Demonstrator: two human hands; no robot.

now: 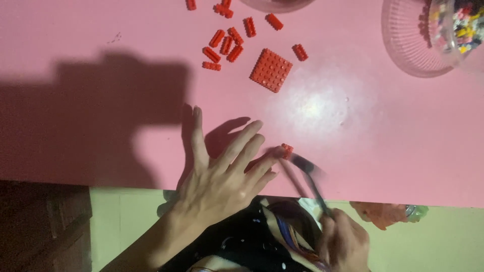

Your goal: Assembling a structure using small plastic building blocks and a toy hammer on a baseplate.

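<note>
My left hand [222,179] lies on the pink table [393,141] with its fingers spread, and the tip of one finger touches a small red brick [287,150] near the table's front edge. At the bottom right, my right hand [345,244] is closed on a pair of dark tweezers [310,176], blurred by motion. The tweezers' tips reach up to the small red brick. Whether the tips grip the brick cannot be told.
A red square studded plate [271,69] lies farther back, with several small red bricks [224,45] scattered left of it. A clear ribbed bowl [411,45] holding mixed coloured bricks [461,25] stands at the back right. Another clear bowl [275,4] shows at the top edge.
</note>
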